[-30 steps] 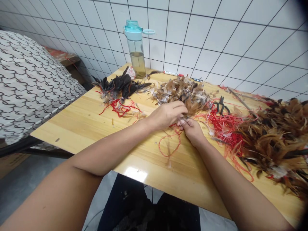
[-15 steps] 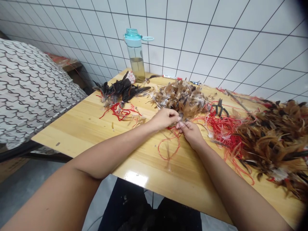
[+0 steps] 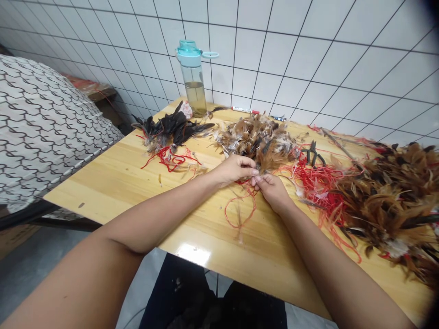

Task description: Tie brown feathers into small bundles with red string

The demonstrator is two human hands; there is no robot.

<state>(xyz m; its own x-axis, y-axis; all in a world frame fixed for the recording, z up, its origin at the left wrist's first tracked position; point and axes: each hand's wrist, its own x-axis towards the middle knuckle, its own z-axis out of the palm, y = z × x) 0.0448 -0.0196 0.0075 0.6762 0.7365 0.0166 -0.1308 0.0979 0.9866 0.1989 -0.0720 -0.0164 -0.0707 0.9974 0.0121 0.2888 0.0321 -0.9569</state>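
Note:
My left hand (image 3: 237,170) and my right hand (image 3: 272,188) meet over the middle of the table, fingertips touching. Both are closed in a pinch at the base of a small bunch of brown feathers (image 3: 270,157). The exact spot they grip is hidden behind the fingers. From beneath the hands a red string (image 3: 254,211) runs out and lies in a loop on the wood. Just beyond the fingers spreads a pile of brown and white feathers (image 3: 248,132).
Black feathers (image 3: 176,125) with red string lie left, near a water bottle (image 3: 195,91). Pliers (image 3: 313,153) rest beside tangled red string (image 3: 317,180). A large brown feather heap (image 3: 394,196) covers the table's right side (image 3: 206,219). Markers (image 3: 244,110) lie by the tiled wall (image 3: 291,55).
Almost nothing differs. My fingers have shifted very slightly at the base of the feather bunch; the string loop and the piles stay where they were.

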